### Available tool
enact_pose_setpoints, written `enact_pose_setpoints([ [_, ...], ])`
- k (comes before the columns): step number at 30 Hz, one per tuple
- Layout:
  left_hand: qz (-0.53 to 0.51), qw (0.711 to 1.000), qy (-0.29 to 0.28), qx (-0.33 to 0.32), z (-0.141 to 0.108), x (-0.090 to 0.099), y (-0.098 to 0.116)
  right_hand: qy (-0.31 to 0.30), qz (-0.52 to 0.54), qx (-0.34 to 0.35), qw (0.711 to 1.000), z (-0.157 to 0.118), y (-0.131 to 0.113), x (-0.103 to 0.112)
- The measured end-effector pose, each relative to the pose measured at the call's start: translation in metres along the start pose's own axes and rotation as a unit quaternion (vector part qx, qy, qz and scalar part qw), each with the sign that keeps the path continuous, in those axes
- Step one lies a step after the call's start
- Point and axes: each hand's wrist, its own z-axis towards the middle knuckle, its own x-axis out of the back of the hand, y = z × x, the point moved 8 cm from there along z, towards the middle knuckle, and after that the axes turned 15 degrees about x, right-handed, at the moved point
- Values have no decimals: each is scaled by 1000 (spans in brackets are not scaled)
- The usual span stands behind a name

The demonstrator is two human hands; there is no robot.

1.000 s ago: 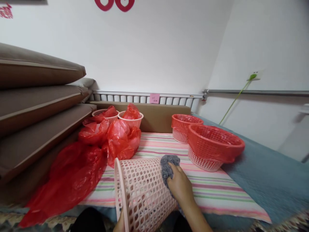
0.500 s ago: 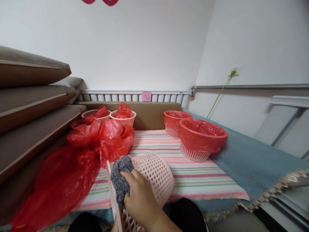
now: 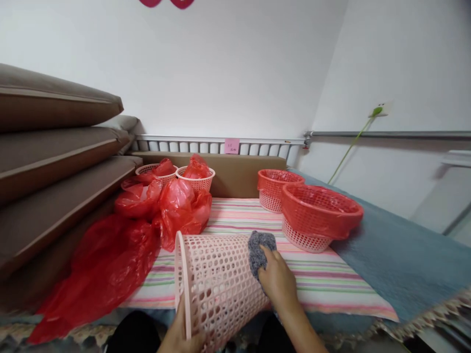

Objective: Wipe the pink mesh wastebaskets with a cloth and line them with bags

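A pale pink plastic basket (image 3: 221, 274) with round holes lies on its side in front of me, its rim facing left. My left hand (image 3: 184, 328) grips that rim at the lower left, some fingers reaching inside and hidden. My right hand (image 3: 277, 277) presses a grey cloth (image 3: 259, 250) against the outside of the basket near its base, at the right. Both the basket and the cloth sit over a striped mat (image 3: 235, 213).
Two baskets lined with red bags, a nearer one (image 3: 320, 211) and a farther one (image 3: 277, 184), stand at right. Left are red plastic bags (image 3: 110, 255), two pink baskets (image 3: 198, 182) holding red plastic, and stacked cushions (image 3: 55, 152). A radiator (image 3: 176, 146) runs behind.
My right hand has slid the cloth from the rim rightward to the base end. The basket has turned so more of its side shows, and my left hand has come further into view.
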Motion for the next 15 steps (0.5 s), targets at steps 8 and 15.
enact_pose_setpoints([
  [8, -89, 996, -28, -1, -1, -26, 42, -16, 67, -20, 997, -6, 11, -11],
  [15, -95, 995, 6, -12, 7, 10, -2, 6, 245, 158, 956, -24, -125, 5],
])
